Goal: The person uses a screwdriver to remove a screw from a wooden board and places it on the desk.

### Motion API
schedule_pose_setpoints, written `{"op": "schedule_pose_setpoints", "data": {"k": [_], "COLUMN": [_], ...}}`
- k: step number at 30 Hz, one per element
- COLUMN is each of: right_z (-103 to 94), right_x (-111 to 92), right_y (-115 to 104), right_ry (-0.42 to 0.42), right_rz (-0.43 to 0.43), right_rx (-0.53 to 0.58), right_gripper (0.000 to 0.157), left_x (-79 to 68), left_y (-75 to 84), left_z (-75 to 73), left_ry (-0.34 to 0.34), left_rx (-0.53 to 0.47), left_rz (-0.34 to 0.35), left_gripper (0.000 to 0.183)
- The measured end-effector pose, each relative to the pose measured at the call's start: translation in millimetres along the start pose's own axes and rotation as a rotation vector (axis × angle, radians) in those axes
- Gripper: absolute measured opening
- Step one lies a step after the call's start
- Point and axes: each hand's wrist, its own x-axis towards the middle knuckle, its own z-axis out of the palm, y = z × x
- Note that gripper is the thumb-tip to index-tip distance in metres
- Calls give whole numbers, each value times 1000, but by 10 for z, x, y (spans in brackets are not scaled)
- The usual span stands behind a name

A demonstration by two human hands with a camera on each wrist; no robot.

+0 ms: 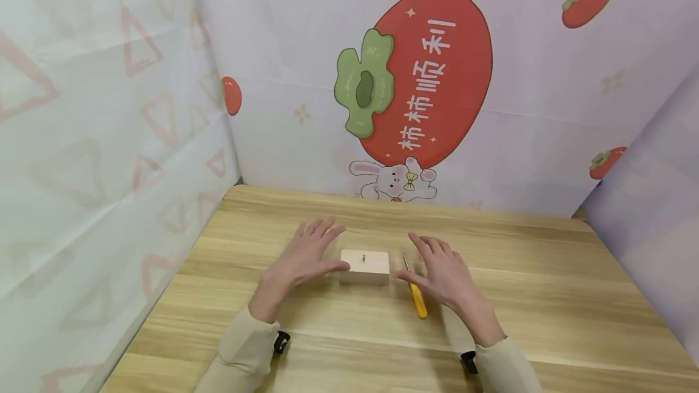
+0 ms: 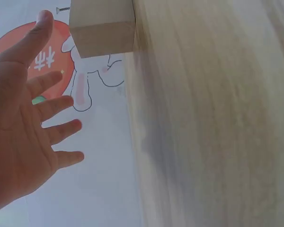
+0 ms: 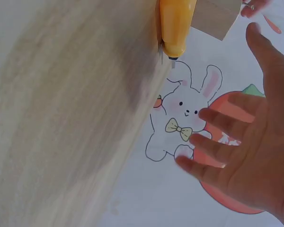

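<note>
A pale wooden block (image 1: 377,264) lies on the table in the head view, with a small metal screw (image 1: 364,258) sticking up from its top. My left hand (image 1: 306,258) hovers at the block's left, fingers spread, thumb tip close to its near left corner; whether it touches, I cannot tell. To the right of the block lies a screwdriver (image 1: 418,303) with a yellow handle, its shaft pointing away from me. Over it my right hand (image 1: 445,275) is held with fingers extended and nothing in it. The left wrist view shows the block (image 2: 104,33) beyond the left thumb.
The light wood table (image 1: 327,362) runs back to a white hanging sheet (image 1: 284,138) printed with red persimmons and a rabbit. Another patterned sheet (image 1: 109,199) closes off the left side, and a third (image 1: 655,199) the right.
</note>
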Motion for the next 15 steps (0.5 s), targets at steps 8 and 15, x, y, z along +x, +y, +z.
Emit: {"op": "schedule_pose_setpoints", "data": {"k": [8,15], "right_z": [-42,-50], "right_x": [-5,-38], "right_y": [-28,-42], "right_ry": [-12,-73], "right_rz": [-17,0], "right_rx": [-11,-2], "right_gripper": [78,74], "left_x": [37,24], "left_y": [136,178], "left_z": [-10,52], "left_ry": [-19,-64], "left_rx": [-85,-142], "left_rz": [73,56], "left_gripper": [78,75]}}
